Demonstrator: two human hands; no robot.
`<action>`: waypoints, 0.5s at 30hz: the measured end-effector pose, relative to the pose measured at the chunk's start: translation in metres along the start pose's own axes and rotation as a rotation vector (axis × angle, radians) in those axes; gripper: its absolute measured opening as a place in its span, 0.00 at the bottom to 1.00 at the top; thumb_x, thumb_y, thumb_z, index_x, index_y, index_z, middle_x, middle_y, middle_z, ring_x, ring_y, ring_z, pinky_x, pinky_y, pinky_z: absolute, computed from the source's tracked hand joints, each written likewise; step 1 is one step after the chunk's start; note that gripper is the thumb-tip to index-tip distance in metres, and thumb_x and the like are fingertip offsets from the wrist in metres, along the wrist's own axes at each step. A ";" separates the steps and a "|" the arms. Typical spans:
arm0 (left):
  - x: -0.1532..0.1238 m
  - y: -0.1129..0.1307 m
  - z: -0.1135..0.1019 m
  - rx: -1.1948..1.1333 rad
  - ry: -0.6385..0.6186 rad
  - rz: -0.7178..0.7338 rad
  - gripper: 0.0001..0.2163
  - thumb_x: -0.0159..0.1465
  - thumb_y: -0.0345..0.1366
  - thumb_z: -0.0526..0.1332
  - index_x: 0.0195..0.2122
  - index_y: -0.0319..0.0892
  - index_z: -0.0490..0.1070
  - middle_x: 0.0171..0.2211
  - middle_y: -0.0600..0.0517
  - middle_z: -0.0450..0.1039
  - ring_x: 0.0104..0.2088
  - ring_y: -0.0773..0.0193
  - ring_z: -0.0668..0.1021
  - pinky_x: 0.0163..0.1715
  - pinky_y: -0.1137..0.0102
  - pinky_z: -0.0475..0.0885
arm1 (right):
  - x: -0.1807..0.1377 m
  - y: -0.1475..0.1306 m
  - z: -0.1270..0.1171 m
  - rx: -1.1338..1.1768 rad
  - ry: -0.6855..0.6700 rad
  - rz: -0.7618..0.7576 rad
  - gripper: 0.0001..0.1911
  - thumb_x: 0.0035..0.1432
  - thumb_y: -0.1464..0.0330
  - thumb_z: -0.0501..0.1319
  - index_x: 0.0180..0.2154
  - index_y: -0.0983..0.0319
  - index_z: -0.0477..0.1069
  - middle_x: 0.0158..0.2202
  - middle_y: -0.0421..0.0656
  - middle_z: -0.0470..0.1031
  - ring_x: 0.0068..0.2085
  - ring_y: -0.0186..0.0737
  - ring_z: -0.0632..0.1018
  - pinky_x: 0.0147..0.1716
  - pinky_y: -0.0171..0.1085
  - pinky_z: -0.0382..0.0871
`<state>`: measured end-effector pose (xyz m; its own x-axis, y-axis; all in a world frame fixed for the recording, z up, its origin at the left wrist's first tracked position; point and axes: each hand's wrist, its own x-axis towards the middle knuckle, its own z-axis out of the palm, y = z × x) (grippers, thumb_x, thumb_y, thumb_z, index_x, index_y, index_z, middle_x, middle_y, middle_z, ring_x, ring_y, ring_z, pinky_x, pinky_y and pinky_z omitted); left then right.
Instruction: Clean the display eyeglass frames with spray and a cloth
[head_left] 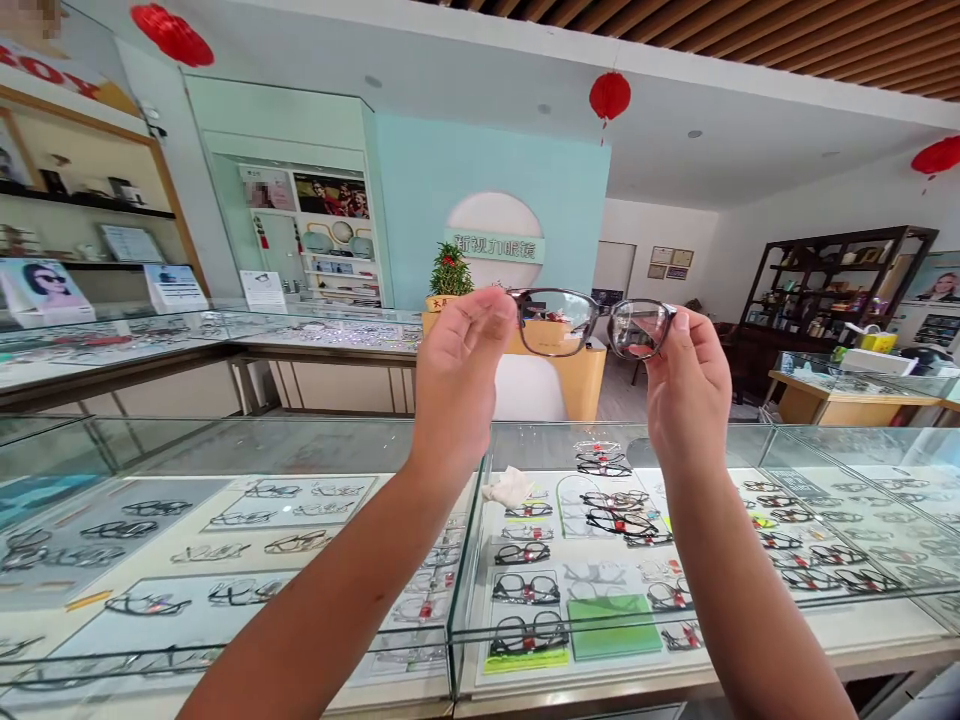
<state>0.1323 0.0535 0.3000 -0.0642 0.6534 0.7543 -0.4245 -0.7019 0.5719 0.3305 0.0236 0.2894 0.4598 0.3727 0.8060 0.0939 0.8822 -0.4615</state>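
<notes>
A pair of dark-rimmed eyeglasses [556, 354] is held up at chest height or above, well over the glass display case. My left hand [466, 360] pinches its left end between thumb and fingers. At the other end, my right hand [688, 375] grips the frame near the hinge in the same way. The lenses are clear, and the background shows through them. Below the hands, a crumpled white tissue [508, 486] lies on the case, and rows of eyeglasses [525, 588] sit inside it under the glass.
The near glass display case [600, 690] spans the foreground. Another glass counter [337, 335] runs along the left and back. Behind the hands stands a wooden reception desk [589, 385] with a potted plant [450, 272]. A green card [615, 628] lies among the eyeglasses. Red lanterns [610, 96] hang overhead.
</notes>
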 end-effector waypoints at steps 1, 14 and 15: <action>0.000 -0.001 0.000 0.007 -0.008 0.004 0.20 0.65 0.57 0.71 0.49 0.48 0.78 0.53 0.48 0.81 0.61 0.54 0.79 0.66 0.57 0.70 | 0.000 0.003 0.001 0.025 0.001 0.024 0.13 0.72 0.53 0.64 0.46 0.56 0.75 0.45 0.42 0.80 0.47 0.38 0.82 0.46 0.39 0.79; 0.021 -0.025 -0.012 -0.094 -0.155 0.104 0.20 0.65 0.59 0.71 0.51 0.53 0.80 0.55 0.50 0.81 0.61 0.55 0.79 0.65 0.56 0.71 | -0.001 0.006 0.014 -0.116 0.106 -0.307 0.13 0.73 0.53 0.62 0.50 0.53 0.76 0.51 0.45 0.77 0.53 0.44 0.81 0.51 0.46 0.81; 0.021 -0.027 -0.013 -0.095 -0.144 0.070 0.20 0.65 0.59 0.71 0.50 0.52 0.80 0.54 0.50 0.81 0.60 0.55 0.79 0.64 0.57 0.71 | -0.002 0.006 0.014 -0.123 0.116 -0.298 0.13 0.73 0.53 0.62 0.50 0.53 0.76 0.50 0.44 0.77 0.50 0.43 0.81 0.51 0.46 0.80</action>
<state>0.1312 0.0900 0.2964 0.0301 0.5517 0.8335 -0.5076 -0.7099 0.4882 0.3178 0.0315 0.2899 0.4931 0.0626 0.8677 0.3417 0.9033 -0.2594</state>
